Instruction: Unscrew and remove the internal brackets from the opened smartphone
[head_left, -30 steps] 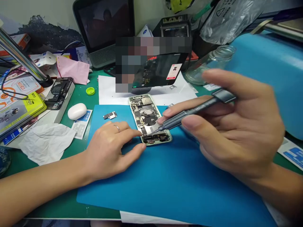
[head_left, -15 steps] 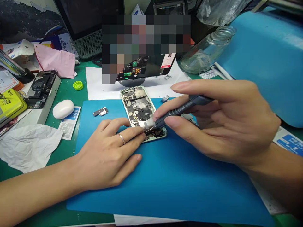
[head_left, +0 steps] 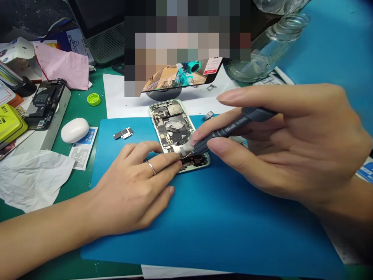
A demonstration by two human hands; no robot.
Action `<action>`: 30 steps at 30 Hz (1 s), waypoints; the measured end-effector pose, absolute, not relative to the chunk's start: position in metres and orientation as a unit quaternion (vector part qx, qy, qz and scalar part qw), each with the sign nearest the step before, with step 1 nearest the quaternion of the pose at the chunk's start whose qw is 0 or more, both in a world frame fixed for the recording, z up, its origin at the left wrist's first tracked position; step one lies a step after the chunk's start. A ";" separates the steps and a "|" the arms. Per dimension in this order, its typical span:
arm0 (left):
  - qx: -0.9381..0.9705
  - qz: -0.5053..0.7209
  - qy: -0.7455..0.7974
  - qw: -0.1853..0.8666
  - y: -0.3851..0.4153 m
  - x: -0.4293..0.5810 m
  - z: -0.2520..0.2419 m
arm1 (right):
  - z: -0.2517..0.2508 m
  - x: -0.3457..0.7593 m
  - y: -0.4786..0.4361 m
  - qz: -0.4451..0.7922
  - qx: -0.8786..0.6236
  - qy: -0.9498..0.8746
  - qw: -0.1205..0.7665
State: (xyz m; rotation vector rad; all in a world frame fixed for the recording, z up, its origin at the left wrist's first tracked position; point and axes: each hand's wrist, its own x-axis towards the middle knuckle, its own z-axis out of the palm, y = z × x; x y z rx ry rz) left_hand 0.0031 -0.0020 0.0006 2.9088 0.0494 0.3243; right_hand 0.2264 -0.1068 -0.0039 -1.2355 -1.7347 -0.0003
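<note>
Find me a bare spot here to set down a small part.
Best is the near half of the blue mat, in front of the left hand and the right hand holding the screwdriver. The white sheet left of the opened phone is also bare. Crowded: the table on its left side, with crumpled paper, white case and second phone.

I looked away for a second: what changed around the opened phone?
The left hand slid its fingers further onto the opened phone's lower left edge. The right hand tilted the screwdriver flatter, its tip shifting left toward those fingers. The propped phone's screen went from dark to colourful. The opened phone, blue mat and small metal part stayed put.
</note>
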 end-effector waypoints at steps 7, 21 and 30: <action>0.987 0.111 0.014 0.119 -0.003 0.003 0.001 | -0.005 0.226 -0.107 0.016 -0.521 -0.698 0.490; 0.987 0.102 0.015 0.126 -0.002 0.003 -0.001 | 0.003 0.225 -0.110 0.078 -0.521 -0.728 0.438; 0.985 0.107 0.013 0.132 -0.002 0.002 0.001 | 0.002 0.230 -0.105 0.055 -0.455 -0.777 0.431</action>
